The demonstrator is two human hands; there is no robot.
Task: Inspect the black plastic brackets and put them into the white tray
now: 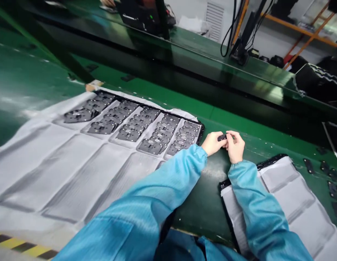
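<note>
Black part (221,137): in the left hand's (212,142) fingers, clamped on it above the green tabletop (206,203). Right hand's (235,146) fingers bunch at its end; their grip cannot be confirmed. Left of the fingers: compartmented tray (65,156) bearing black plates (152,145). Right: grey-lined tray (282,177), then loose pieces (308,165).

The small dark oblong piece (222,138) looked like matt plastic to me; the pale grey compartmented lining (83,156) resembled cloth, and the broad green tabletop (203,203) shone, smooth and glossy.

Blue sleeves (168,186), seemingly elastic cuffs (201,155)
</note>
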